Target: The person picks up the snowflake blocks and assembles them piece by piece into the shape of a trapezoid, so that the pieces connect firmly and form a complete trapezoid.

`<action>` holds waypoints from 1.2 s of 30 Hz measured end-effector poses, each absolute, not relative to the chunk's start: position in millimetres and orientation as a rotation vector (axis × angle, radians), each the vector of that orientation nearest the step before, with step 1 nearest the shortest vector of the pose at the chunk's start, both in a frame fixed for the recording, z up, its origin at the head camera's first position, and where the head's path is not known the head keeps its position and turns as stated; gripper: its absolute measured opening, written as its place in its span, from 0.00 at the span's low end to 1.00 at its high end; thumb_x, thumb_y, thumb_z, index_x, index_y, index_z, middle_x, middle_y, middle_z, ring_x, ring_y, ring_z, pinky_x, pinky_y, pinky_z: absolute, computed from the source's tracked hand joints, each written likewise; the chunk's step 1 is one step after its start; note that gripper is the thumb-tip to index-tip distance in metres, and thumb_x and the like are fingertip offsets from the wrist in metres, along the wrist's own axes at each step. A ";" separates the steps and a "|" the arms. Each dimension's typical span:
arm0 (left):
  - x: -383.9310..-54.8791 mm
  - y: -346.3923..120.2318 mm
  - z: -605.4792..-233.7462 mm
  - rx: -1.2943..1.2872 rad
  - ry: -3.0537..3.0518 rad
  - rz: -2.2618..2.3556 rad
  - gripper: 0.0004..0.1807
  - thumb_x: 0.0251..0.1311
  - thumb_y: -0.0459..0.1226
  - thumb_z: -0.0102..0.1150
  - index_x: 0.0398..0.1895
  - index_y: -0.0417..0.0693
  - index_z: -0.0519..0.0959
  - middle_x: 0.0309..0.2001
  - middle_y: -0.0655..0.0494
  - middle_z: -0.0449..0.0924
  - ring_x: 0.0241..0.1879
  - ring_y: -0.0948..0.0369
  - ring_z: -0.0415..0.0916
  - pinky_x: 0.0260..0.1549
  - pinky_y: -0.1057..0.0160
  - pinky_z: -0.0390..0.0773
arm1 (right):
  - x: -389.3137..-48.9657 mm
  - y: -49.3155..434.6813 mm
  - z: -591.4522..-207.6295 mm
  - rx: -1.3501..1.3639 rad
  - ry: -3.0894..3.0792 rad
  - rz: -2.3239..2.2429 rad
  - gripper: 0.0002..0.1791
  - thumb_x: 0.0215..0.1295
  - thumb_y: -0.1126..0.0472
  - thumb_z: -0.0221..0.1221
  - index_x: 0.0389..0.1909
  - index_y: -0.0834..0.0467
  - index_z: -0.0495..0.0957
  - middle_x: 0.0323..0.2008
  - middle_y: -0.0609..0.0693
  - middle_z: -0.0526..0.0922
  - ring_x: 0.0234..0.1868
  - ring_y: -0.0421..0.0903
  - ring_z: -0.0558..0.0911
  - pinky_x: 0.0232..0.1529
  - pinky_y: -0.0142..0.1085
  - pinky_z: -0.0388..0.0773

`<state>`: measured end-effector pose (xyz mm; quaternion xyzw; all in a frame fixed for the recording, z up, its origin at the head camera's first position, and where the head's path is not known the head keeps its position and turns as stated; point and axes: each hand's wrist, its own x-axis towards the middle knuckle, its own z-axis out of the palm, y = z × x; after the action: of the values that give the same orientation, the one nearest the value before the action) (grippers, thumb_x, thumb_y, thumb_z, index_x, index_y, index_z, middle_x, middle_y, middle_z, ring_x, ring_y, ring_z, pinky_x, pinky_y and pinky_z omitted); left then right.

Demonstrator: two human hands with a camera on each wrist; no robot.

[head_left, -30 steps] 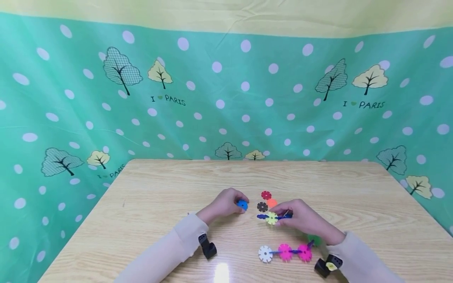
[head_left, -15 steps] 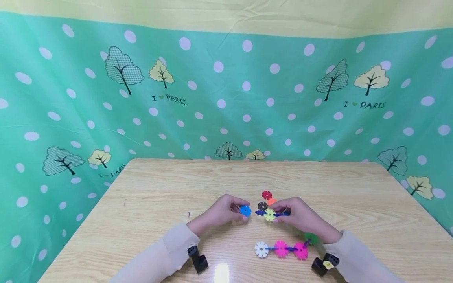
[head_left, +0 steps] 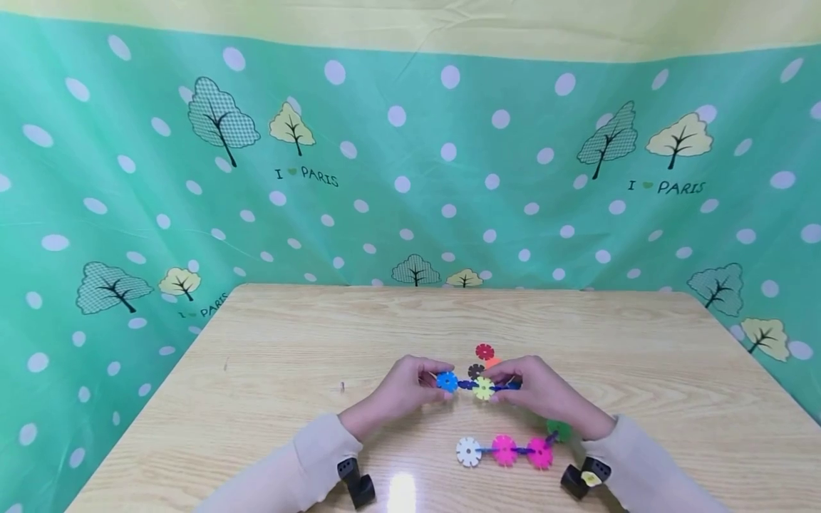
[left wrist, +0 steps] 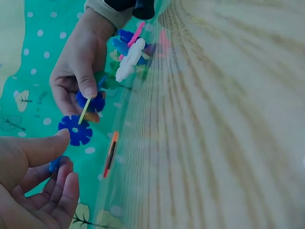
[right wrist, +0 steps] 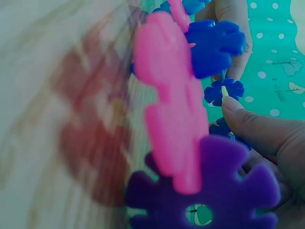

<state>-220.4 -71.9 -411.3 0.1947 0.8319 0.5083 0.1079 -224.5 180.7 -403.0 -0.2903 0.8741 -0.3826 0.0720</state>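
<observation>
My left hand (head_left: pixel 400 392) pinches a light blue notched disc (head_left: pixel 447 382) between thumb and fingers. Facing it, my right hand (head_left: pixel 535 390) grips a short chain of snap-together discs by the yellow disc (head_left: pixel 483 388). Dark blue discs sit crosswise on either side of the yellow one. The chain's left dark blue disc (left wrist: pixel 76 130) reaches the light blue disc at my left thumb tip. In the left wrist view most of the light blue disc is hidden behind the thumb. The two hands hold these pieces over the wooden table.
Nearer me lies another chain, with a white disc (head_left: pixel 469 452), two pink discs (head_left: pixel 504 450) and a green disc (head_left: pixel 559 430). Behind the hands are loose red (head_left: pixel 484 352), dark brown (head_left: pixel 475 371) and orange discs (head_left: pixel 492 363). A patterned green curtain (head_left: pixel 359 157) hangs beyond the table (head_left: pixel 288 320).
My left hand has come slightly toward me and to the right with the light blue disc, and my right hand has shifted a little left. The gap between disc and chain has closed.
</observation>
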 end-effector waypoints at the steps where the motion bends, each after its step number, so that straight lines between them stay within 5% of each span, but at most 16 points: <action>1: -220.3 -71.9 -411.3 0.573 2.449 1.501 0.23 0.48 0.33 0.70 0.51 0.40 0.80 0.37 0.56 0.81 0.30 0.64 0.73 0.25 0.70 0.76 | -224.6 180.4 -403.0 -0.874 2.624 -1.151 0.18 0.53 0.62 0.67 0.47 0.60 0.81 0.37 0.46 0.85 0.37 0.38 0.81 0.39 0.30 0.79; 28: -217.1 -73.0 -410.5 0.600 2.410 1.545 0.22 0.49 0.34 0.70 0.50 0.39 0.80 0.28 0.56 0.78 0.29 0.63 0.72 0.28 0.70 0.76 | -223.3 176.2 -400.5 -0.907 2.629 -1.147 0.19 0.54 0.60 0.67 0.48 0.60 0.81 0.38 0.45 0.84 0.38 0.38 0.80 0.40 0.32 0.79; 36: -218.7 -73.0 -409.9 0.619 2.409 1.573 0.21 0.49 0.33 0.70 0.49 0.40 0.81 0.35 0.53 0.83 0.31 0.63 0.75 0.32 0.71 0.78 | -220.4 163.9 -400.6 -0.924 2.654 -1.237 0.14 0.55 0.60 0.66 0.44 0.57 0.83 0.40 0.46 0.85 0.38 0.39 0.80 0.37 0.31 0.78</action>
<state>-218.7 -73.0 -409.9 0.2093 0.8145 0.5320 0.0990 -220.4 163.9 -400.6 -0.3008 0.8638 -0.4026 0.0357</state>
